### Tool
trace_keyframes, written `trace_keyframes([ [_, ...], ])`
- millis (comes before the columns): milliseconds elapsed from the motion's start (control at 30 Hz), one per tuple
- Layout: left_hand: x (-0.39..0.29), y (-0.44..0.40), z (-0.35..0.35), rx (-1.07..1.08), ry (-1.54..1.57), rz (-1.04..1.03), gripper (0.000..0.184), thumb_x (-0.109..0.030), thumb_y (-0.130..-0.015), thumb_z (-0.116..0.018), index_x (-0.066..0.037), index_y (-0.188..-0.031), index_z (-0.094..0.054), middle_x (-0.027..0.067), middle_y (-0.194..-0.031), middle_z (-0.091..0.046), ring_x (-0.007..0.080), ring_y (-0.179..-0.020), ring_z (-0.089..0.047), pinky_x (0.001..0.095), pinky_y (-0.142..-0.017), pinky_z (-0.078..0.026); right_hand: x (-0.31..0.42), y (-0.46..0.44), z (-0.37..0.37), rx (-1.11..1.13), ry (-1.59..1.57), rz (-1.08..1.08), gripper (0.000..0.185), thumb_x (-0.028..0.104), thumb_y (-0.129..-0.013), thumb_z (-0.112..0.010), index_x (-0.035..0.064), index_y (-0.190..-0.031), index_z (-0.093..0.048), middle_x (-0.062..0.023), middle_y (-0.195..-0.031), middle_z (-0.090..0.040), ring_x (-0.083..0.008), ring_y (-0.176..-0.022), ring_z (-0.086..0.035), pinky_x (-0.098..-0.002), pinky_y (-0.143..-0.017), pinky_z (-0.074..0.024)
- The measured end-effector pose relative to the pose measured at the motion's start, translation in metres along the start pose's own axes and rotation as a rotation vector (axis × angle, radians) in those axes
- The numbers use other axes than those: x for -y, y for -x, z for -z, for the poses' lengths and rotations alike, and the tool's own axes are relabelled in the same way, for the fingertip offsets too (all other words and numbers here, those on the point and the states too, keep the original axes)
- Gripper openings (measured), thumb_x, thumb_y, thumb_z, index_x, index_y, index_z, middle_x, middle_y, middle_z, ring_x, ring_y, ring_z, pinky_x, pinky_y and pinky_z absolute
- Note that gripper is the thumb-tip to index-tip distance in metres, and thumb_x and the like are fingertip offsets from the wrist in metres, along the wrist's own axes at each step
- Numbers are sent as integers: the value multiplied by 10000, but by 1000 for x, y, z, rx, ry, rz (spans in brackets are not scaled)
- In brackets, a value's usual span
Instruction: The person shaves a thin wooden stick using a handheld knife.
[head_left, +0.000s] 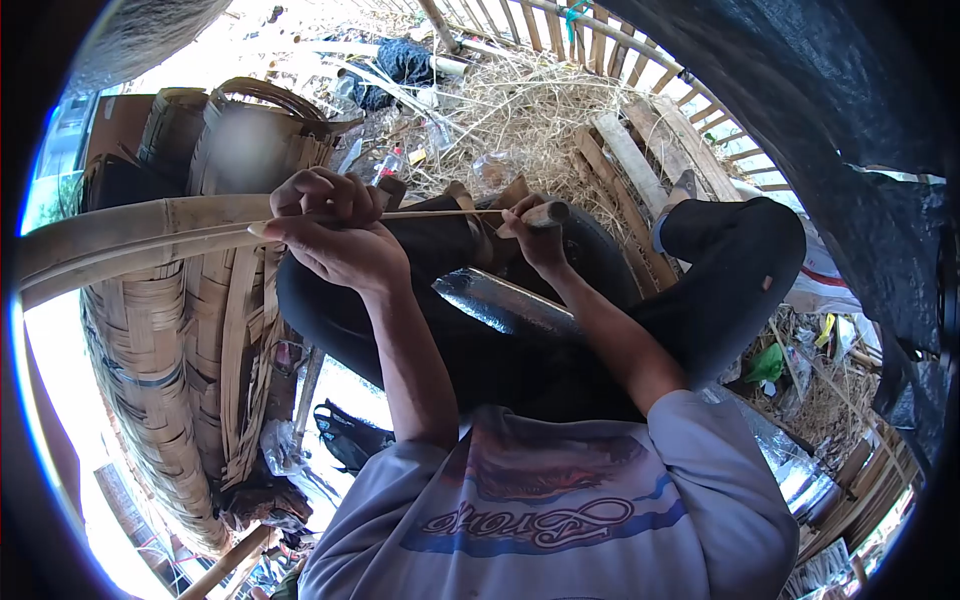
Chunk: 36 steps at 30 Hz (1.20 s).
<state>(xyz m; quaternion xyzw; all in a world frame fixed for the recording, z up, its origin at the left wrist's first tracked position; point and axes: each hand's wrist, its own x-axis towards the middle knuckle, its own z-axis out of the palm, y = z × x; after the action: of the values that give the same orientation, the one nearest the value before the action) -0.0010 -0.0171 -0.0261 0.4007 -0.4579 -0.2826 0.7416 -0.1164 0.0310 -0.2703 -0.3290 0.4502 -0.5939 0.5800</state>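
My left hand (335, 225) is closed around a long bamboo strip (170, 236), which runs from the left edge of the view. A thin end of the strip (440, 213) stretches from that hand toward my right hand (535, 235). The fingers of my right hand are wrapped round a short round handle (545, 215), and the thin strip reaches these fingers. What the handle belongs to is mostly hidden by the hand. Both hands are above my crossed legs in dark trousers (740, 235).
Woven bamboo rolls (150, 400) stand at the left. Wooden planks (630, 150) and dry straw (530, 105) lie ahead, with a bamboo fence (600, 45) behind. A dark tarp (850, 130) hangs at the right. A shiny sheet (500, 300) crosses my lap.
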Motion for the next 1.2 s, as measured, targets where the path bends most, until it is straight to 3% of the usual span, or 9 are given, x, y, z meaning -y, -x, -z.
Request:
trace_keyframes([
  [200,1,2,0,-19,1,22,564,-608,-915,-230,-85,-820,-418,-3,-610,-353,52,-471,-230,204,-381,-157,7,-2,-2,23,-82,49,151,6,-785,-641,75,-735,-516,-4,-737,-544,-74,-673,-534,-224,-611,-437],
  [267,1,1,-1,-7,8,9,562,-609,-914,-229,-88,-821,-419,-3,-610,-354,52,-472,-229,204,-381,-156,-11,-3,2,101,79,112,168,46,-809,-656,73,-769,-495,-14,-746,-546,-78,-648,-572,-222,-564,-474],
  [500,0,1,-2,-48,6,18,583,-640,-885,-261,-105,-823,-487,-29,-576,-284,53,-455,-181,203,-392,-125,-8,-4,-5,61,36,89,174,45,-809,-658,76,-756,-496,4,-725,-539,-59,-686,-554,-214,-584,-457],
  [600,2,1,1,-6,25,17,577,-627,-897,-241,-98,-821,-456,-16,-588,-319,53,-463,-206,203,-387,-141,-8,-3,-4,179,67,104,164,43,-812,-653,78,-764,-500,10,-732,-541,-45,-673,-524,-197,-591,-433],
  [667,2,0,3,42,24,9,572,-613,-911,-218,-90,-827,-433,-3,-599,-356,54,-472,-232,204,-381,-157,-8,-4,3,149,267,110,156,38,-810,-649,78,-788,-500,12,-733,-538,-39,-669,-503,-195,-600,-421],
  [800,1,1,6,-12,20,18,571,-599,-919,-218,-80,-837,-441,1,-609,-368,55,-472,-245,199,-378,-167,-9,-9,1,81,13,104,147,47,-812,-639,79,-779,-500,21,-728,-532,-33,-672,-504,-206,-615,-426],
  [933,1,2,2,-19,17,5,565,-589,-925,-220,-76,-845,-443,1,-618,-379,54,-471,-256,197,-375,-172,-4,-6,-5,162,54,37,147,51,-816,-636,85,-772,-499,23,-747,-538,-37,-669,-506,-204,-609,-422],
  [1133,-1,2,-1,-74,-49,-15,556,-625,-898,-250,-116,-812,-456,-30,-572,-296,56,-450,-196,206,-398,-139,1,-5,12,102,359,81,157,58,-765,-658,70,-700,-515,15,-651,-527,-60,-605,-502,-236,-570,-417],
  [1200,-4,0,-2,-98,-31,-3,527,-613,-904,-261,-125,-762,-403,-31,-572,-277,57,-454,-192,208,-400,-140,42,-6,14,217,522,-2,141,101,-720,-648,17,-773,-548,-37,-654,-564,-131,-620,-542,-315,-602,-445],
])
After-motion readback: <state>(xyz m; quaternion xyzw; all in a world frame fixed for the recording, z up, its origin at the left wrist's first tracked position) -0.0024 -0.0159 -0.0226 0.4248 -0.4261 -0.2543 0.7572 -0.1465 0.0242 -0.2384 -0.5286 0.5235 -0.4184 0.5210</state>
